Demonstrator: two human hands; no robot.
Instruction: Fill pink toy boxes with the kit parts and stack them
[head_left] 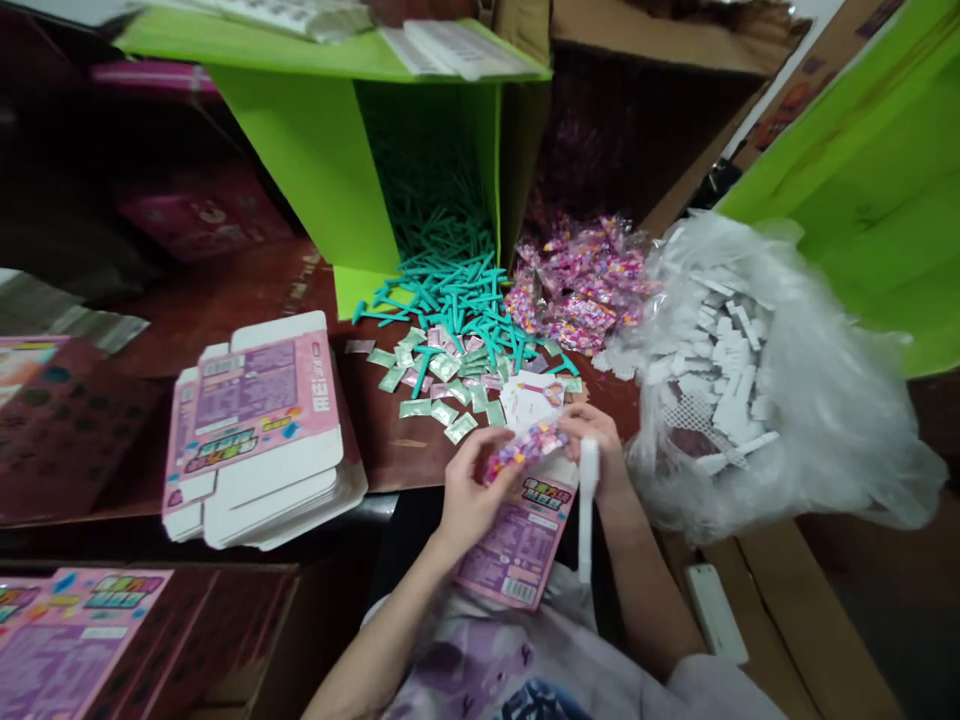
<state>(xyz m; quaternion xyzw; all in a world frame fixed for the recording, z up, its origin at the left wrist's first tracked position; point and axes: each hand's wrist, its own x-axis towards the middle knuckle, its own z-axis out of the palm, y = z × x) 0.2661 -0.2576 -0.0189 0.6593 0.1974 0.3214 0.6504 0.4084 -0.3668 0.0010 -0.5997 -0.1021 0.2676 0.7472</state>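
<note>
My left hand [474,482] is closed on a small clear bag of pink, purple and orange beads [529,447], held over the top of a pink and purple printed box [517,545]. The box stands tilted against my lap. My right hand [598,438] is closed at the bag's other end, and a long white plastic strip [588,512] hangs down from its fingers. Just beyond my hands lie white printed cards [531,398]. Small green and pink sachets [450,390] are scattered around teal T-shaped plastic tools [457,300].
Flattened pink boxes [259,420] are stacked at left. A lime-green bin [300,150] spills the teal tools. Bead bags [585,280] heap out of a cardboard box. A clear plastic sack [817,400] holds white pieces at right. Filled-out boxes [97,640] sit lower left.
</note>
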